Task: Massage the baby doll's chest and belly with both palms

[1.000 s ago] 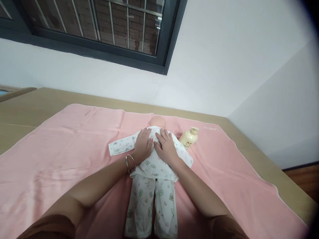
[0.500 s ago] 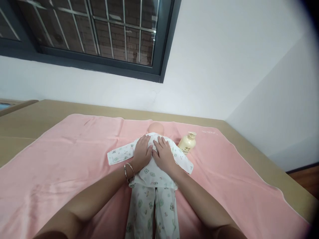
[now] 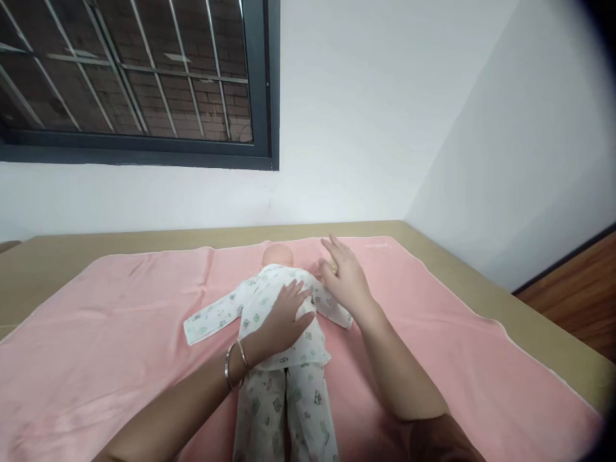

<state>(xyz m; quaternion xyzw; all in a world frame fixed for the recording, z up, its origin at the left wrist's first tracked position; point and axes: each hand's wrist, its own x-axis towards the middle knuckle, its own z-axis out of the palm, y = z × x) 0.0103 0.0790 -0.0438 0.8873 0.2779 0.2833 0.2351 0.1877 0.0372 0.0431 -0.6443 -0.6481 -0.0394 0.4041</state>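
Observation:
A baby doll in a white patterned top [image 3: 262, 301] and matching trousers [image 3: 308, 404] lies stretched out, with its bald head [image 3: 278, 255] at the far end. My left hand [image 3: 289, 317] rests flat on the top, fingers extended, two silver bangles at the wrist. Over the doll's right-hand sleeve in the picture, my right hand [image 3: 346, 273] is raised off the body with its fingers apart. Between its thumb and fingers shows a small part of a pale yellow pump bottle [image 3: 333, 267]; the rest is hidden behind that hand, so contact is unclear.
A pink blanket [image 3: 144, 321] with several wrinkles lies under the doll on a tan surface [image 3: 462, 292]. Behind stands a white wall [image 3: 346, 160] with a dark-framed, barred window [image 3: 272, 115]. Brown wood panelling [image 3: 577, 292] is at the right.
My right hand has lifted off the doll's top and moved right to the pump bottle. My left hand has slid toward the middle of the top. The view has turned right.

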